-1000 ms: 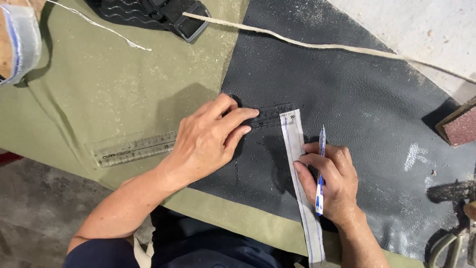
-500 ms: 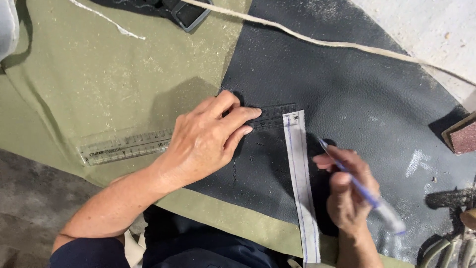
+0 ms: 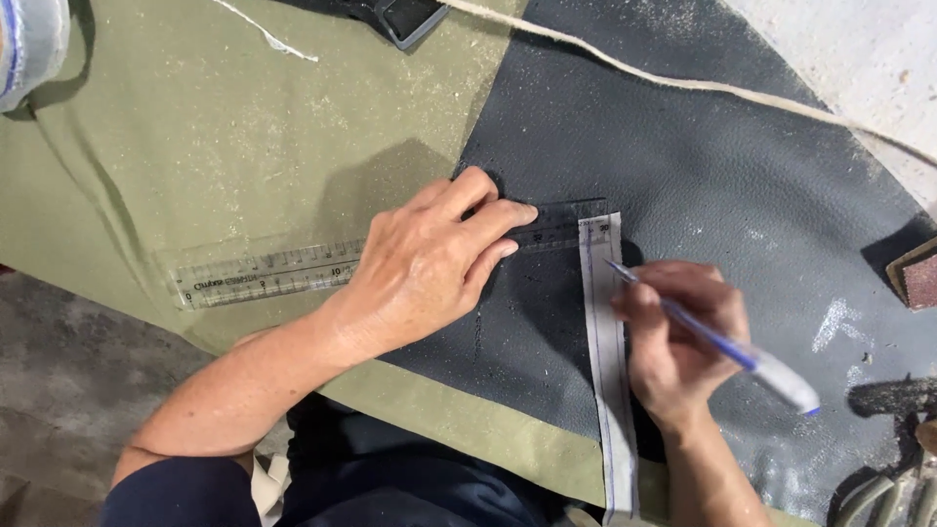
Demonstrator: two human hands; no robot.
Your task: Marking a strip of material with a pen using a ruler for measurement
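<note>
The left hand (image 3: 429,268) lies flat, palm down, on a clear plastic ruler (image 3: 283,268) that runs across the olive-green sheet (image 3: 195,146) and onto the dark grey leather-like sheet (image 3: 703,166). Its grip is released: the fingers are spread and press the ruler down, the fingertips reaching the ruler's far end on the dark sheet. This hand and the ruler sit where they sat a second ago.

The right hand (image 3: 678,337) is what has changed. A second ago it rested beside the pale grey strip (image 3: 607,361) with the blue and white pen (image 3: 712,337) held nearly upright along the strip. Half a second ago the pen had swung over to a slant. Now the grip is clenched on the pen, thumb and fingers wrapped around the barrel, and the pen lies at a low angle with its tip pointing up and left, at the right edge of the strip close to the strip's top end. Whether the tip touches the strip I cannot tell. The white cap end sticks out to the lower right, past the hand.

The strip lies at a right angle to the ruler, its top end meeting the ruler's end, and runs down toward the person's body. A pale cord (image 3: 683,83) crosses the dark sheet above. A reddish-brown block (image 3: 917,273) shows at the right edge.
</note>
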